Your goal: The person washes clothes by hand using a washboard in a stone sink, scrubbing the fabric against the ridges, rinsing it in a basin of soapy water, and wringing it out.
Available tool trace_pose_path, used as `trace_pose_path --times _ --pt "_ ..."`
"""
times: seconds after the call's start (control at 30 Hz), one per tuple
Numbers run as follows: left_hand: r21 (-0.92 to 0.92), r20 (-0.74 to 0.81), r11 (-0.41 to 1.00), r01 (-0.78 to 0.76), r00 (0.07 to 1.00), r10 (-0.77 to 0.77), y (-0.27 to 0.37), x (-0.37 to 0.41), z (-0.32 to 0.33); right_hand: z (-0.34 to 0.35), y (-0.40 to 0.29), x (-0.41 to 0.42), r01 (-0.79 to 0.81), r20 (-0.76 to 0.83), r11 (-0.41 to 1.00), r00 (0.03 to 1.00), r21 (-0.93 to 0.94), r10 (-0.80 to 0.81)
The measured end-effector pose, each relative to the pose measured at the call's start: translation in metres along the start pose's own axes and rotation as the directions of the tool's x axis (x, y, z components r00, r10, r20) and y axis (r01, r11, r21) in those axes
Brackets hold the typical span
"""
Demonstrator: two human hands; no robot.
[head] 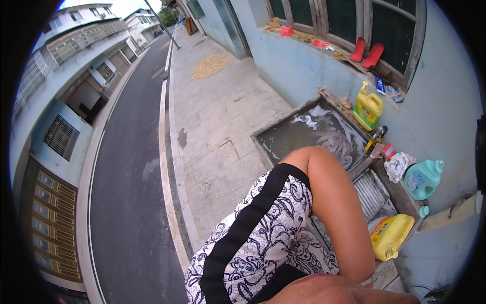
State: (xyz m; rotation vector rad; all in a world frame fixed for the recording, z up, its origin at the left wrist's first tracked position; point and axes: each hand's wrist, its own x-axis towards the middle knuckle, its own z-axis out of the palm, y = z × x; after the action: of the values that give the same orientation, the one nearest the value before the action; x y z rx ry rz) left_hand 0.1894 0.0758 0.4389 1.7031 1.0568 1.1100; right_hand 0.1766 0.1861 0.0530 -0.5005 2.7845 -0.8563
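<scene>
Neither of my hands shows in the head view; a bare bent arm and a patterned garment fill the lower middle. Past the elbow lies a square wash basin (281,138) of cloudy, sudsy water, with a greyish cloth (334,144) soaking on its right side. A brass-coloured tap (376,138) stands at the basin's right edge. Nearer is a ridged washboard surface (370,193), partly hidden by the arm. A yellow jug (393,233) lies tilted beside it. A teal detergent bottle (421,180) and a crumpled white cloth (398,167) are by the wall.
A yellow pump bottle (367,110) stands on the basin's far right ledge. Red insoles (372,55) lean on the window sill (311,41). Paved ground (216,129) borders the road (129,171) at left. A tan heap (210,65) lies farther off.
</scene>
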Motion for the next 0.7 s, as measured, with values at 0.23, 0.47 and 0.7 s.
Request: trace_pose_path --times 0.23,0.47,0.7 --pt "-0.003 -0.033 1.000 0.004 0.999 -0.005 -0.002 0.002 0.005 -0.001 0.003 -0.001 0.012 0.010 1.000 1.000 -0.002 -0.012" --pt "0.002 -0.033 1.000 0.012 0.999 -0.012 -0.006 0.009 0.005 -0.006 0.009 0.000 0.016 0.001 1.000 1.000 -0.016 -0.016" --pt "-0.007 -0.053 1.000 0.013 0.998 -0.014 -0.005 0.013 0.012 -0.004 0.007 -0.004 0.021 0.019 1.000 1.000 -0.022 -0.020"
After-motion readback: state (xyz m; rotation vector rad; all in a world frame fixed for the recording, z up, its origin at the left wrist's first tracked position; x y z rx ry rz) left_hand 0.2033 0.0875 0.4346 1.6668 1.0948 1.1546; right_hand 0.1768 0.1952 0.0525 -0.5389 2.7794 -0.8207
